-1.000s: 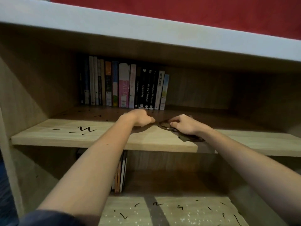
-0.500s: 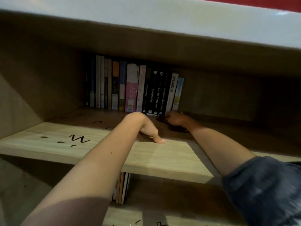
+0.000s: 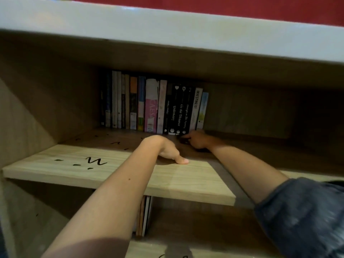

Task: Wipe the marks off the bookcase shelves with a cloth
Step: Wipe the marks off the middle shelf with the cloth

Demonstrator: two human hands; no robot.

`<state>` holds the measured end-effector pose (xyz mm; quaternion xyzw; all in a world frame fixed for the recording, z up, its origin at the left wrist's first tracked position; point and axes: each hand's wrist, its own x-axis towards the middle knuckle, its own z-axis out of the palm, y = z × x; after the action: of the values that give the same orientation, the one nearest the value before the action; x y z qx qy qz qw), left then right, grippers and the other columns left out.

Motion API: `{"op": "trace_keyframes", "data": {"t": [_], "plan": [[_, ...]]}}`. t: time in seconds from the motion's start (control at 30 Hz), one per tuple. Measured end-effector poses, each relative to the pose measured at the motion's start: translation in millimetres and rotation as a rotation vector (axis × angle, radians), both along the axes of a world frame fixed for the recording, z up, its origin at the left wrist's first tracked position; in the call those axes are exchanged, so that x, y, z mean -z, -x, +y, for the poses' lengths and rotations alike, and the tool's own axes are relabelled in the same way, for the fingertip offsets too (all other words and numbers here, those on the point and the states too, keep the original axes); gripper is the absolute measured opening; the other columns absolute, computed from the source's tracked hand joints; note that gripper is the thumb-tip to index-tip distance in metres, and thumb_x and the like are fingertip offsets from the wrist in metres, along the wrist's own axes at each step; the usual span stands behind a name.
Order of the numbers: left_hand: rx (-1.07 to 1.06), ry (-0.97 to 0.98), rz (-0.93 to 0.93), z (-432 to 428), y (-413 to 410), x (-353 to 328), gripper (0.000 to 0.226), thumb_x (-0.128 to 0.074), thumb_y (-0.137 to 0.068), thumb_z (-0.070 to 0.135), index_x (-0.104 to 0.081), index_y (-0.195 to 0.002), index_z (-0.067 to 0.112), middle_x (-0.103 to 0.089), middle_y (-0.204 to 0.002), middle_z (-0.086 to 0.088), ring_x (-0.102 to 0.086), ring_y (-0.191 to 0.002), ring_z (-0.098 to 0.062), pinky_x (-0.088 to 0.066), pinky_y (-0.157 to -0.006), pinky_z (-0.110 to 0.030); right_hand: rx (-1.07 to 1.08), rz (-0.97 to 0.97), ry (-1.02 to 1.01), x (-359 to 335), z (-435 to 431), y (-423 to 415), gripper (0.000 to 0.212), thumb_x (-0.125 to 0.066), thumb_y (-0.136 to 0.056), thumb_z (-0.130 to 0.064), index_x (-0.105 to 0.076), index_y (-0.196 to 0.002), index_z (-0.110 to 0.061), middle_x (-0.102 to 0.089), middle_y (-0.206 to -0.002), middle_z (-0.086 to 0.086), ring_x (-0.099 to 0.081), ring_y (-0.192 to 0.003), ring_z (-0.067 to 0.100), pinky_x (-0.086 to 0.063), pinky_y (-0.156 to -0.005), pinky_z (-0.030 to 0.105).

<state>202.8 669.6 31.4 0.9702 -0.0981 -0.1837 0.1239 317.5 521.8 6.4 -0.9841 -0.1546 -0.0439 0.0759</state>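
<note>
The right hand (image 3: 197, 140) has left the lit front edge of the shelf (image 3: 186, 183), where it was a second ago, and has reached deep into the shadow. It now sits just in front of the foot of the black-spined books (image 3: 176, 108). Its fingers are curled over the cloth (image 3: 184, 141) and press it down on the board. The cloth shows only as a dark patch at the fingertips, and most of it is lost in the gloom.

The left hand (image 3: 170, 151) has loosened from a fist. It holds nothing, and its thumb lies flat on the pale wood to brace the reach. The other fingers are hidden behind the back of the hand.

The view has also dropped closer under the upper shelf. Judging by this, the wiping has moved from the front of the middle stretch to its back strip.

The marks (image 3: 96, 161) on the left of the shelf are well apart from the cloth and look untouched. They are a bold black squiggle with short dashes beside it, and fainter ticks lie further back in the shade. More black strokes (image 3: 168, 255) show on the shelf below, where a few more books (image 3: 144, 215) stand. Much of the job seems left, and the left side is likely next.
</note>
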Motion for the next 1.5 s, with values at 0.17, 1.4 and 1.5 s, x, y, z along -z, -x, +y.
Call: {"op": "trace_keyframes", "data": {"t": [0.17,1.4,1.5], "plan": [[-0.033,0.143,-0.598,12.2,37.7,12.8,0.038,-0.047,-0.093,0.043,-0.051,-0.117,0.013,-0.055,-0.122,-0.005,-0.045,-0.123,-0.023,-0.009,-0.112,-0.049,-0.116,0.016,-0.051,0.0,15.6,61.6,0.037,-0.035,-0.099,-0.021,-0.048,-0.132,-0.031,-0.039,-0.143,0.005,-0.041,-0.126,0.027,-0.034,-0.103,0.037],[-0.062,0.844,-1.107,111.5,85.4,60.4,0.022,-0.045,-0.093,0.008,-0.064,-0.103,0.015,-0.053,-0.121,0.002,-0.037,-0.120,-0.009,-0.025,-0.096,-0.018,-0.036,-0.306,-0.135,25.4,109.7,209.5,0.031,-0.037,-0.098,-0.027,-0.056,-0.122,-0.031,-0.050,-0.125,-0.003,-0.038,-0.113,0.026,-0.030,-0.099,0.044],[-0.064,0.723,-1.145,142.0,84.5,59.8,0.022,-0.046,-0.093,0.009,-0.064,-0.103,0.016,-0.055,-0.120,0.001,-0.039,-0.121,-0.013,-0.031,-0.104,-0.031,-0.230,-0.313,-0.261,27.3,106.3,230.1,0.026,-0.042,-0.097,-0.023,-0.062,-0.113,-0.028,-0.056,-0.110,-0.006,-0.044,-0.103,0.021,-0.037,-0.094,0.042]]}}
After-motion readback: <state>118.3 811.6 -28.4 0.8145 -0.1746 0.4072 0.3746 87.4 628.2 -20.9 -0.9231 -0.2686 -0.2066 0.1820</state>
